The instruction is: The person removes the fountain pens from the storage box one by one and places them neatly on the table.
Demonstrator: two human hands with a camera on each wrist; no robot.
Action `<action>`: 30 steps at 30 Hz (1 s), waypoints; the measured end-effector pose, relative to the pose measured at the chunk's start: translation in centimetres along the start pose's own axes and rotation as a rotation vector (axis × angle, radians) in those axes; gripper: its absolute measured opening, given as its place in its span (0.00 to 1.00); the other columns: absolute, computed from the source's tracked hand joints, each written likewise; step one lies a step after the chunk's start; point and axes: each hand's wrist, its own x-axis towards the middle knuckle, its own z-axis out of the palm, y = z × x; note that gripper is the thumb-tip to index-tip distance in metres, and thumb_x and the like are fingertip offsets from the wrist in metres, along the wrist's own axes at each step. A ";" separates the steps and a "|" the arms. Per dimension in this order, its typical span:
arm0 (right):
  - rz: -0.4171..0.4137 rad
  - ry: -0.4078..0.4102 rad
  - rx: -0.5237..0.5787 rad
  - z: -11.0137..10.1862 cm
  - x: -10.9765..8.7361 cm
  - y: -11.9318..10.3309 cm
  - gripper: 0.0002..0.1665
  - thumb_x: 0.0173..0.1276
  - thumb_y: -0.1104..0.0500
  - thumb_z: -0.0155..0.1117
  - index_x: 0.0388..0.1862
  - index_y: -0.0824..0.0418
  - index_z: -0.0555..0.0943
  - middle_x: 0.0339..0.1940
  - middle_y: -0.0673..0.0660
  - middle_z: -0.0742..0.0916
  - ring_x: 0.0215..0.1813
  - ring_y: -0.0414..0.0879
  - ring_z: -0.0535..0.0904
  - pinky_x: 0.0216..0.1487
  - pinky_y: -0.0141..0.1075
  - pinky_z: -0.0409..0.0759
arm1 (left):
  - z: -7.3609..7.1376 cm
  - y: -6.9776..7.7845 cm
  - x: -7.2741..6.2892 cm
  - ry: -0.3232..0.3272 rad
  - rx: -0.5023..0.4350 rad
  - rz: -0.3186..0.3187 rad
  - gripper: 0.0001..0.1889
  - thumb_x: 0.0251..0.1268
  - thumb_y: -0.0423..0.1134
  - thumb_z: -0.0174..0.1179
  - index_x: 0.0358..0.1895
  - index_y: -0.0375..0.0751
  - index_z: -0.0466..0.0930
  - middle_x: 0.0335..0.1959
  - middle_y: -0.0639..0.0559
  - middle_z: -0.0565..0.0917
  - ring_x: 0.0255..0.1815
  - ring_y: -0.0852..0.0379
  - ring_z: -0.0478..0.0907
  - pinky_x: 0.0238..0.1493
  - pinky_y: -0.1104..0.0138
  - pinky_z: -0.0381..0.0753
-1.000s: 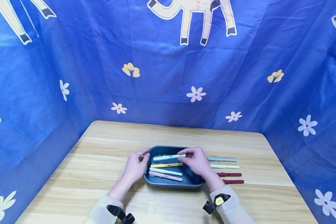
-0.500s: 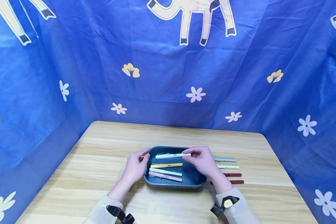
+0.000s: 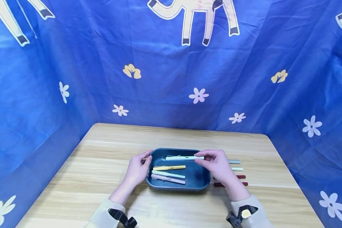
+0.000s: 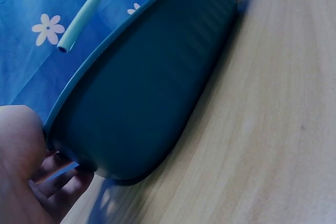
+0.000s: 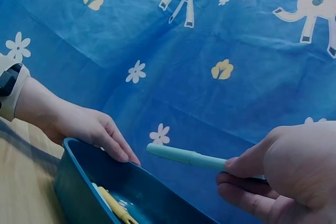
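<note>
My left hand (image 3: pixel 136 169) pinches the left end of a dark teal tray (image 3: pixel 198 177) between thumb and fingers. Over the tray's back part, my right hand (image 3: pixel 216 163) pinches a pale mint-blue pen (image 3: pixel 179 158) by its right end. That pen (image 5: pixel 181 156) sticks out from the fingertips above the rim in the right wrist view, apart from the tray. Inside the tray lie a yellow pen (image 3: pixel 175 167), a pale green pen (image 3: pixel 171 174) and a lilac pen (image 3: pixel 172 180), side by side at the left.
To the right of the tray, a row of pens lies on the wooden table (image 3: pixel 102 152), partly behind my right hand: a blue pen (image 3: pixel 235 161), a mint pen (image 3: pixel 238 169) and dark red pens (image 3: pixel 220 184). A blue patterned cloth (image 3: pixel 165 107) surrounds the table.
My right hand has moved to the right with the mint-blue pen, from the tray's left-middle toward its right end. The left hand and the tray stay put.
</note>
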 end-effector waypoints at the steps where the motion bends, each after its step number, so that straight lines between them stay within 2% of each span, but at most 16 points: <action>1: 0.002 0.002 0.002 -0.2 -0.2 0.0 0.12 0.67 0.59 0.80 0.48 0.60 0.93 0.47 0.55 0.91 0.35 0.51 0.80 0.33 0.31 0.82 | 0.0 0.0 0.0 -0.001 -0.001 0.002 0.19 0.80 0.32 0.58 0.68 0.32 0.80 0.63 0.35 0.84 0.59 0.43 0.85 0.61 0.54 0.84; 8: -0.032 0.037 0.018 -2.2 -1.3 0.0 0.14 0.66 0.61 0.80 0.49 0.65 0.92 0.46 0.57 0.92 0.31 0.45 0.80 0.30 0.30 0.81 | 0.0 0.0 0.0 -0.003 -0.011 0.002 0.19 0.80 0.32 0.58 0.68 0.31 0.80 0.61 0.34 0.85 0.58 0.44 0.86 0.58 0.56 0.86; 13: -0.014 0.061 0.074 -3.9 -2.3 0.1 0.16 0.66 0.65 0.79 0.51 0.72 0.89 0.46 0.63 0.92 0.39 0.52 0.89 0.45 0.38 0.90 | 0.0 0.0 0.0 -0.004 -0.012 -0.005 0.19 0.81 0.32 0.58 0.68 0.31 0.80 0.62 0.34 0.84 0.58 0.44 0.86 0.58 0.57 0.86; 17: 0.007 0.075 0.126 -5.1 -3.2 0.1 0.16 0.67 0.68 0.77 0.52 0.73 0.88 0.45 0.68 0.91 0.42 0.53 0.91 0.47 0.41 0.90 | -0.1 0.0 0.0 -0.006 -0.013 -0.005 0.19 0.81 0.32 0.57 0.68 0.31 0.80 0.62 0.34 0.84 0.59 0.44 0.86 0.59 0.56 0.85; 21: -0.014 0.100 0.148 -6.1 -4.2 0.4 0.16 0.66 0.70 0.76 0.51 0.77 0.87 0.44 0.65 0.92 0.41 0.48 0.90 0.45 0.40 0.90 | 0.0 0.0 0.0 -0.006 -0.012 -0.008 0.19 0.81 0.32 0.57 0.68 0.32 0.80 0.61 0.34 0.84 0.58 0.45 0.86 0.57 0.60 0.86; 26: -0.008 0.122 0.161 -7.2 -5.4 0.8 0.16 0.65 0.73 0.75 0.51 0.79 0.85 0.45 0.61 0.92 0.42 0.46 0.90 0.45 0.40 0.90 | 0.0 0.0 0.0 -0.009 -0.019 -0.019 0.19 0.81 0.33 0.57 0.68 0.32 0.81 0.60 0.34 0.85 0.55 0.45 0.87 0.46 0.67 0.87; 30: -0.015 0.125 0.133 -8.0 -6.4 1.0 0.16 0.66 0.73 0.75 0.51 0.77 0.86 0.44 0.61 0.92 0.41 0.46 0.90 0.44 0.40 0.90 | 0.0 0.0 -0.1 -0.009 -0.012 -0.013 0.19 0.81 0.33 0.57 0.69 0.32 0.80 0.60 0.34 0.85 0.56 0.46 0.87 0.48 0.67 0.86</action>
